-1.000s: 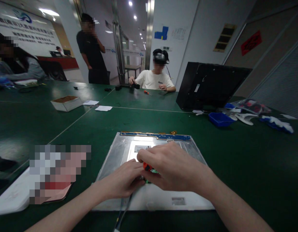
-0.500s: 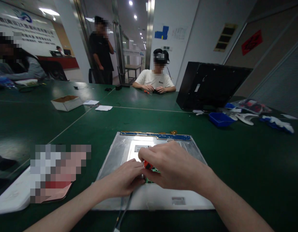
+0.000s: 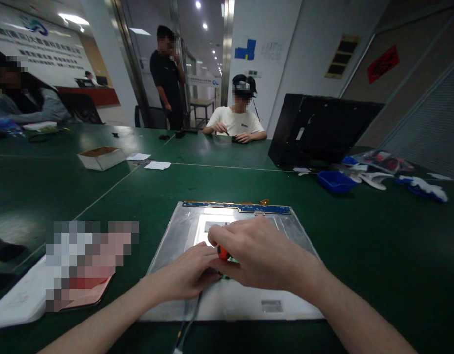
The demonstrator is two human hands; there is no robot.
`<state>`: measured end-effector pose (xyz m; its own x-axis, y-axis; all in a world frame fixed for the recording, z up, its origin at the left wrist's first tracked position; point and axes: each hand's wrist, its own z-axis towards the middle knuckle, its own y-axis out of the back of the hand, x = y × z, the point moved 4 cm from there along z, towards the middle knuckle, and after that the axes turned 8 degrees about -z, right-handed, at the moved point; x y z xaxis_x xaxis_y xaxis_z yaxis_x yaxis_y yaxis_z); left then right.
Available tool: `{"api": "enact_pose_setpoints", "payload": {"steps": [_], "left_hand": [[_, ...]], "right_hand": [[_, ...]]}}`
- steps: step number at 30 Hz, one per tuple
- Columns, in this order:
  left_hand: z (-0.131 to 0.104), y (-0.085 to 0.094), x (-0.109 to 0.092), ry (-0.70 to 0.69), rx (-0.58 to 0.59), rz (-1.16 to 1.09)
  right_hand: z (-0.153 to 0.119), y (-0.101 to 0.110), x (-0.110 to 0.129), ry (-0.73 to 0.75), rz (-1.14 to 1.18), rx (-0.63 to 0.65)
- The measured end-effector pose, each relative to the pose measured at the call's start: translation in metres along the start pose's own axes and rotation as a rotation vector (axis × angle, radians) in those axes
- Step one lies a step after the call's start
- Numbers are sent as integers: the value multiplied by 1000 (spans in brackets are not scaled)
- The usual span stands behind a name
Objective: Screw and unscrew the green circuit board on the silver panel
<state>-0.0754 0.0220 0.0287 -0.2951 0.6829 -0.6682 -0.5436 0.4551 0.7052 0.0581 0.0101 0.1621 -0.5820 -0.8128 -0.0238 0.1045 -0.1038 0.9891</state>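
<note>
A flat silvery panel [image 3: 245, 302] lies on the green table in front of me, with a blue circuit strip [image 3: 264, 209] along its far edge. My right hand [image 3: 264, 253] is closed round a red-and-black tool handle [image 3: 222, 251] over the panel's middle. Beneath my hands a small green circuit board [image 3: 225, 277] shows in part. My left hand [image 3: 192, 270] rests at the board's left side, its fingertips pressed together and partly hidden; what they hold cannot be made out. Dark cables [image 3: 190, 314] run from under it towards the near edge.
A pink-and-red item [image 3: 90, 292] and a white item [image 3: 18, 300] lie at the left. Further off are an open box [image 3: 101, 158], a blue tray [image 3: 336, 181] and a large black casing [image 3: 323, 130]. A person in white [image 3: 236, 120] sits across the table.
The tool handle in my right hand has turned and shifted slightly. The seated person's one hand has lifted, and the standing person has moved right.
</note>
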Motion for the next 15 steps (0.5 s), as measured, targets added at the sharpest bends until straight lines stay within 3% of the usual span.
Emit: {"api": "enact_pose_setpoints", "payload": {"steps": [10,15], "left_hand": [[1,0,2,0,10,34],[2,-1,3,-13,42,21]], "right_hand": [[-1,-2,-2,8,-58,-39],[-2,2,-2,20,19,-22]]}}
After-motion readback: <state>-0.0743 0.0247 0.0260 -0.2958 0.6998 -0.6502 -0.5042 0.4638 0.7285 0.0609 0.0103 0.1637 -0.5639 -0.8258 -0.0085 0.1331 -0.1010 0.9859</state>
